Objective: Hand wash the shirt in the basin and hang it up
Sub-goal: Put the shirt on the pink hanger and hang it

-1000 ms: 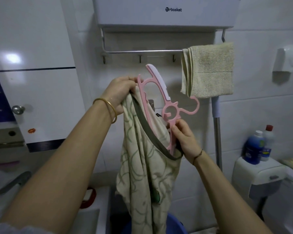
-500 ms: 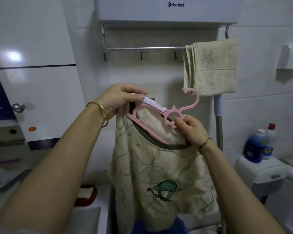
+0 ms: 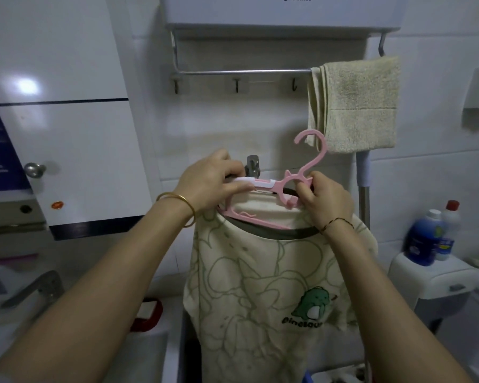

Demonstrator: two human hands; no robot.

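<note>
I have the shirt point(image 3: 263, 277) hanging in front of the wall, its collar over the pink hanger point(image 3: 288, 186). My left hand point(image 3: 213, 183) grasps the hanger's arm; my right hand point(image 3: 327, 200) pinches its neck. I'd seat both shoulders evenly before lifting the hook toward the rail point(image 3: 244, 72).

We count one shirt point(image 3: 263, 286), one pink hanger point(image 3: 281, 186) and two hands, left point(image 3: 210, 183) and right point(image 3: 327, 201). One towel point(image 3: 357, 103) hangs on one rail point(image 3: 241, 72) above three hooks point(image 3: 237, 85). Two bottles point(image 3: 426, 239) stand at the right, and one tap point(image 3: 36, 288) shows at the left.
</note>
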